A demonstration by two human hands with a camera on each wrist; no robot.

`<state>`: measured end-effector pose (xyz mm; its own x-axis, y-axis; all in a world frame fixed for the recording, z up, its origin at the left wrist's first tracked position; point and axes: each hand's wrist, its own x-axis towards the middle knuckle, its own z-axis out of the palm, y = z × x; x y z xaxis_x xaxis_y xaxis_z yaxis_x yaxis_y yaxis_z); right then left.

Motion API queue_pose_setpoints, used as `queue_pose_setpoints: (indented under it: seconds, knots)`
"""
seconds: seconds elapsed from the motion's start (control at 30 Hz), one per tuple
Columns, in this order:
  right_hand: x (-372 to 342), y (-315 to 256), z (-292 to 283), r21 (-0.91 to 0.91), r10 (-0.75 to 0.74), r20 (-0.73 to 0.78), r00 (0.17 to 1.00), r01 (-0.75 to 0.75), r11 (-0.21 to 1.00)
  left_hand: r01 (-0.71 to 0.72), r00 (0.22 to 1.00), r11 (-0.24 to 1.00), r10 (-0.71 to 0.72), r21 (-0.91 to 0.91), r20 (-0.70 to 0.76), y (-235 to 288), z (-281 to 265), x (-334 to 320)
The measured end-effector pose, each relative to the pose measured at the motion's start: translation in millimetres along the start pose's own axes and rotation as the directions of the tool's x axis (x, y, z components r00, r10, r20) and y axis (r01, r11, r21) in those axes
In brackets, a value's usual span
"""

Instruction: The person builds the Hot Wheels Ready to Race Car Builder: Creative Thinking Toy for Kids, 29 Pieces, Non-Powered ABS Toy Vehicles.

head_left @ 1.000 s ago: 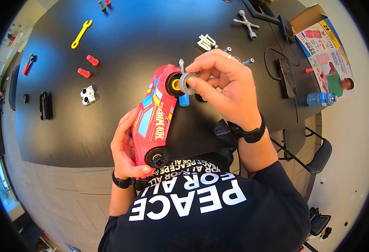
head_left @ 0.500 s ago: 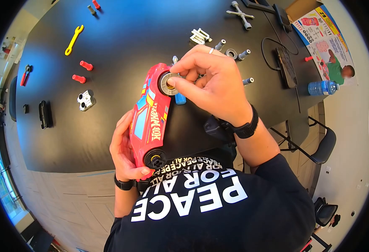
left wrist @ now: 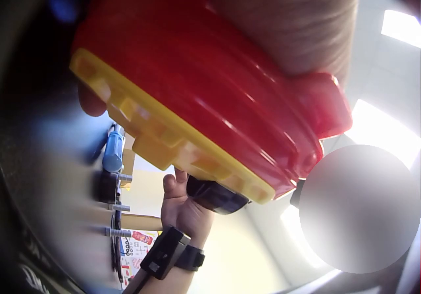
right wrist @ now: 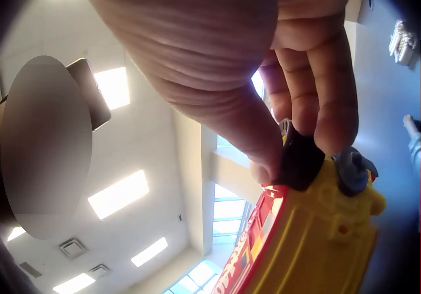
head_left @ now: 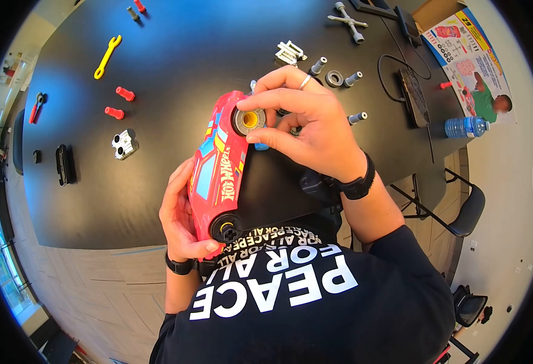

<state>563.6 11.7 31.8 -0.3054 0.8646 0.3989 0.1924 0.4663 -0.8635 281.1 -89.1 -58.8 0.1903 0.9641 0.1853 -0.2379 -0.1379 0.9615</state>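
Note:
A red Hot Wheels toy car (head_left: 217,176) is held above the table edge by my left hand (head_left: 180,209), which grips its near end. At the far end a grey wheel rim (head_left: 240,126) sits over the black tyre (right wrist: 301,163), with a yellow hub (head_left: 251,119) in its middle. My right hand (head_left: 318,124) pinches this wheel, index fingertip at its upper edge and thumb at its lower edge. The near wheel (head_left: 225,228) is black without a grey rim. Yellow underside (left wrist: 168,146) of the car shows in the left wrist view.
Past my right hand lie several grey bolts (head_left: 353,79) and a loose grey ring (head_left: 334,78). A blue handle (head_left: 261,147) is partly hidden behind the wheel. Red bolts (head_left: 115,113), a yellow wrench (head_left: 107,57), a lug wrench (head_left: 347,22) and a water bottle (head_left: 465,127) are farther out.
My right hand has brought the grey rim from beside the far wheel onto it. Its thumb has since moved from the rim's middle to the lower edge, uncovering the yellow hub.

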Motion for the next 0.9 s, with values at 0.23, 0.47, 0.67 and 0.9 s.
queue_pose_setpoints:
  seconds: [0.23,0.47,0.67,0.9]
  knots:
    - [-2.3,3.0,3.0,-0.010,-0.035,0.007,0.999,0.035,0.999,0.010,1.000,1.000,-0.010,0.005,-0.008,2.6,2.1,1.0]
    - [-3.3,3.1,3.8,0.046,-0.007,0.016,1.000,0.007,0.999,-0.011,1.000,1.000,0.011,0.012,0.000,-1.7,-0.6,-0.1]
    - [-6.1,13.4,4.8,0.079,-0.039,0.014,0.999,0.037,0.996,-0.030,1.000,0.999,0.030,0.027,0.007,-2.8,-1.8,0.0]
    - [-5.1,19.9,4.3,-0.041,-0.151,0.063,0.986,0.154,0.987,-0.014,1.000,1.000,0.014,0.027,0.011,-2.6,-2.1,0.3]
